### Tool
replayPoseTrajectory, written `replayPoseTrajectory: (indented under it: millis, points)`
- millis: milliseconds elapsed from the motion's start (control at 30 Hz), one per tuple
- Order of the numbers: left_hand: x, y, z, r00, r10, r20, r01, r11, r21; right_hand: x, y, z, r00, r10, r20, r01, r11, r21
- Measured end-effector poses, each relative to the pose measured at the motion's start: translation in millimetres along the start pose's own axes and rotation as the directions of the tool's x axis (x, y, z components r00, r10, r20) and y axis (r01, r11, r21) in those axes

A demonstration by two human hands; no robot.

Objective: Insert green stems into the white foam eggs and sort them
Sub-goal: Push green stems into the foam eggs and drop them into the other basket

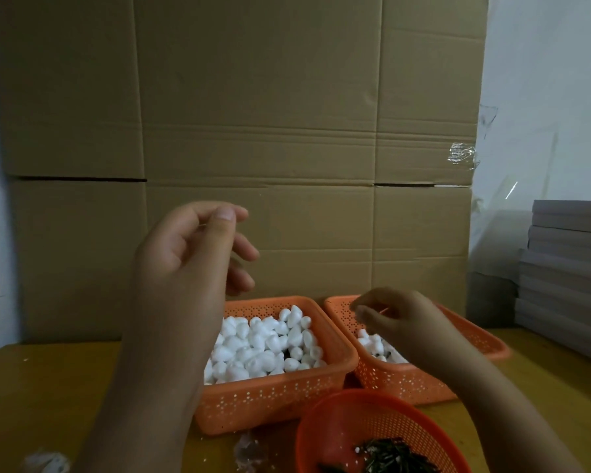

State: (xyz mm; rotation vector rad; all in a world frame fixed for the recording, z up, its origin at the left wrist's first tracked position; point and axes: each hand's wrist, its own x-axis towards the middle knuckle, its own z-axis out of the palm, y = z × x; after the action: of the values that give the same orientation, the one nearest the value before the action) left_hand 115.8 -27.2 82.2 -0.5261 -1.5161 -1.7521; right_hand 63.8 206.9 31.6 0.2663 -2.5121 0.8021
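Surface (48,387): yellow-brown wood; it carries three orange baskets, and some small white crumbs lie on it at the left.
Crumpled scrap (46,462): a pale, blurred piece on the surface at the lower left edge; what it is I cannot tell.
Left hand (191,247): raised high above the left basket, in front of the cardboard. The thumb and the first finger are pressed together at the top; if something thin is between them I cannot tell. The other fingers are loosely curled and apart.
Cardboard (253,114): a big flattened brown box standing upright behind the baskets, with clear tape at its right edge.
Left basket (270,401): orange, rectangular, with small holes; it is full of white foam eggs (267,343).
Round basket (372,425): orange mesh, nearest to the camera, in front of the two rectangular ones; dark green stems (393,455) lie in its bottom.
Right hand (393,312): low over the right basket, fingers curled together and blurred; what they hold I cannot tell.
Right basket (406,380): orange, touching the left basket; some white eggs (372,343) lie inside, a few with dark spots.
Grey stack (567,274): flat grey sheets piled at the far right, beside the surface.
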Motion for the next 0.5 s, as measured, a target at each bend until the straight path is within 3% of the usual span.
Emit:
replayPoseTrajectory:
  millis: [100, 233, 400, 500]
  points:
    - [4.1, 3.2, -9.6, 0.997, -0.008, -0.073, 0.003, 0.998, -0.068, 7.1, -14.6, 23.0, 0.992, -0.018, 0.124, 0.017, 1.0, 0.011]
    - [8.4, 6.7, -17.8, 0.99, -0.04, -0.136, 0.021, 0.99, -0.137, 35.6, -27.2, 61.4, 0.95, 0.006, 0.312, 0.027, 0.994, -0.102]
    - [11.8, 10.5, -21.5, 0.99, -0.051, -0.13, 0.029, 0.986, -0.165, 62.3, -38.8, 110.0, 0.774, 0.138, 0.618, -0.052, 0.987, -0.155]
    - [12.1, 12.8, -21.0, 0.99, -0.06, -0.124, 0.035, 0.981, -0.191, 66.9, -46.6, 134.9, 0.736, 0.197, 0.648, 0.005, 0.955, -0.297]
